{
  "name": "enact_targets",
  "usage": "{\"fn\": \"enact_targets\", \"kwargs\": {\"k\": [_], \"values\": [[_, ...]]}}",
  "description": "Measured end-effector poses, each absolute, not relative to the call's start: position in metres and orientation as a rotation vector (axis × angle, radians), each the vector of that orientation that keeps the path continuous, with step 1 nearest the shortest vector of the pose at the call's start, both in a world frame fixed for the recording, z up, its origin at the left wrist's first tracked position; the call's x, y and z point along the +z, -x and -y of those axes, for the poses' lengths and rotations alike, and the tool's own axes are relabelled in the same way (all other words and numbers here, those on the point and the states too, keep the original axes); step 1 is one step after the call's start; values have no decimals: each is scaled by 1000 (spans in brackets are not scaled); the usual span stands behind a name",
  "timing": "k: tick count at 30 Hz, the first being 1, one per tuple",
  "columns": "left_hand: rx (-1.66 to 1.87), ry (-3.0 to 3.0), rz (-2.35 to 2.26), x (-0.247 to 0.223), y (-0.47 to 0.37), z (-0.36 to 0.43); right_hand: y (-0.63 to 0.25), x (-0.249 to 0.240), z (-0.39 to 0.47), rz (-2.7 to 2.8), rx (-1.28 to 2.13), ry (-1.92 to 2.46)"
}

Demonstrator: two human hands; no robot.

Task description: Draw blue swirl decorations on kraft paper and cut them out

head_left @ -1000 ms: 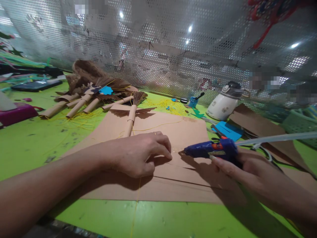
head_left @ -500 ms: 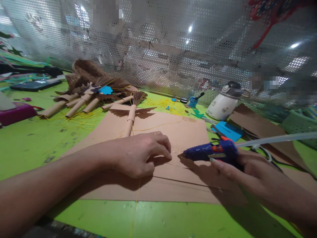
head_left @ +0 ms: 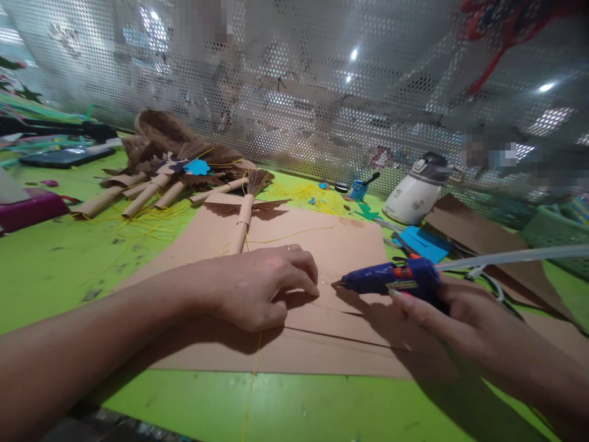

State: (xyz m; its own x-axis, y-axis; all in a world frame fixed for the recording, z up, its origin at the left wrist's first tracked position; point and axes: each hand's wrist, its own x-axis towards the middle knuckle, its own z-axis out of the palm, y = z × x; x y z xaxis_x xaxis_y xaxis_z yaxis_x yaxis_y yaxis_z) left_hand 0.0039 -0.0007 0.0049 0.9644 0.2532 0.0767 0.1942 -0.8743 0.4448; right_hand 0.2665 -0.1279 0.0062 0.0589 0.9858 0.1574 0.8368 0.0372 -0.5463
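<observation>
The left hand (head_left: 257,291) lay knuckles-up at the middle of the brown paper (head_left: 322,245), fingers curled and fingertips pinching down on a fold. At three o'clock from it, the right hand (head_left: 464,313) was wrapped around a blue glue gun (head_left: 391,279), forefinger stretched along its underside, nozzle nearly touching the left fingertips. Paper brooms (head_left: 156,178) lay on the green table (head_left: 55,264) at ten o'clock, a white jug (head_left: 416,190) at two.

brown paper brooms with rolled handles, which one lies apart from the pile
The brown paper broom lying alone on the brown paper sheet, just beyond the left hand; the other brooms lie bunched farther left.
</observation>
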Motion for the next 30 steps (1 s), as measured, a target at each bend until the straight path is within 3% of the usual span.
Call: {"fn": "enact_targets", "kwargs": {"k": [18,30], "values": [[196,-2670,-324,4,-3,2,-269,7,125,2001,235,1791],[191,-2681,-334,5,-4,3,-274,6,129,1926,310,1873]]}}
